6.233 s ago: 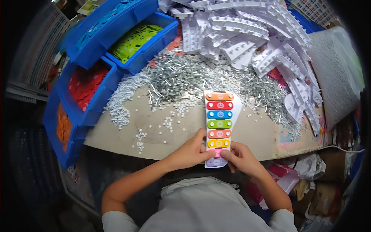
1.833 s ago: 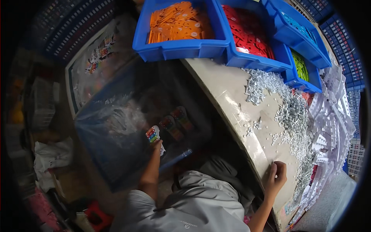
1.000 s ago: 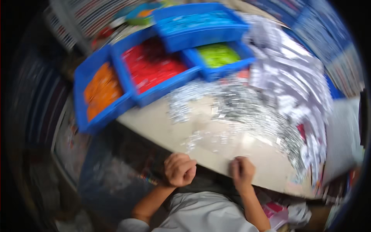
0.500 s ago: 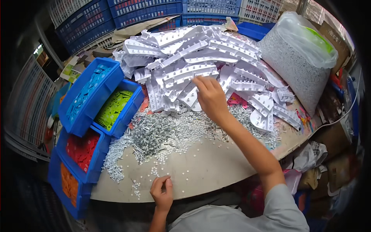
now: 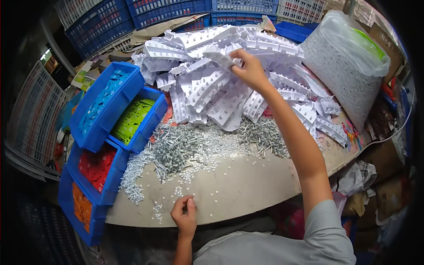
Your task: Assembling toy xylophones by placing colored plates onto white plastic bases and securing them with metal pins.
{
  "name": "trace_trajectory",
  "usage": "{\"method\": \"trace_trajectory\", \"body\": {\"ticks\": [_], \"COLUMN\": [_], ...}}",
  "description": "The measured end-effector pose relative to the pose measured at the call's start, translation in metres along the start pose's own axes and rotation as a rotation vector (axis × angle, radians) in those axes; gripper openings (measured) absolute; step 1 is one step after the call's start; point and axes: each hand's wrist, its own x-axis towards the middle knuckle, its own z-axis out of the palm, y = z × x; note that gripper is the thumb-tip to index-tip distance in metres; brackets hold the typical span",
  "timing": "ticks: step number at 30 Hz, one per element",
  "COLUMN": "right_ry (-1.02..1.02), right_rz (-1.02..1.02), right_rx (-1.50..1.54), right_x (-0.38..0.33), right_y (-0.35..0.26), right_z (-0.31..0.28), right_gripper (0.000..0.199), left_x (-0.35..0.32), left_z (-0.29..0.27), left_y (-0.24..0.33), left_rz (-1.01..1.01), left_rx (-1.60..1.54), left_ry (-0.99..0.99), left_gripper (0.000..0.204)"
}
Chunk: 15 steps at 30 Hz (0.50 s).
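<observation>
Grip on the right hand (image 5: 251, 73) is pinched tight, thumb and fingers clamped on one end of a white plastic piece (image 5: 216, 56), upper middle of the frame. That piece sticks out to the left of the fingers, a bit blurry, right over a big messy heap of white parts (image 5: 225, 99) with rows of little studs on them. Can't tell from where I'm standing if it's touching the heap or just clear of it.

Left hand (image 5: 184, 217) is down at the lower middle, by the near edge of the table (image 5: 247, 183), fingers curled and thumb up against them. Honestly can't tell if anything tiny is tucked in there. A few small white discs (image 5: 178, 191) lie just beyond it.

Between the hands there's a spill of loose metal pins (image 5: 174, 150), with some paler pins (image 5: 132, 174) trailing off toward the left.

Left side of the frame is all blue bins: one with light blue plates (image 5: 106, 99), one with green plates (image 5: 134, 119), then red plates (image 5: 97, 168) and orange plates (image 5: 82, 207) going down. Upper right, a fat clear bag (image 5: 342, 77) full of small pale bits stands beside the heap
</observation>
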Motion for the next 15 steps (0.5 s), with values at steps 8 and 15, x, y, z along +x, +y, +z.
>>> {"method": "trace_trajectory", "body": {"ticks": [8, 15], "right_ry": [0.275, 0.331], "right_rz": [-0.452, -0.158], "right_rx": [-0.228, -0.067], "right_x": [-0.03, -0.037], "right_y": [-0.017, -0.018], "right_z": [0.003, -0.003], "right_gripper": [0.03, 0.021], "left_x": [0.001, -0.001], "left_z": [0.007, 0.014], "left_y": [0.011, 0.035], "left_rz": [-0.105, -0.215], "left_rx": [-0.126, -0.253], "left_ry": [-0.067, -0.243], "left_gripper": [0.013, 0.014]}}
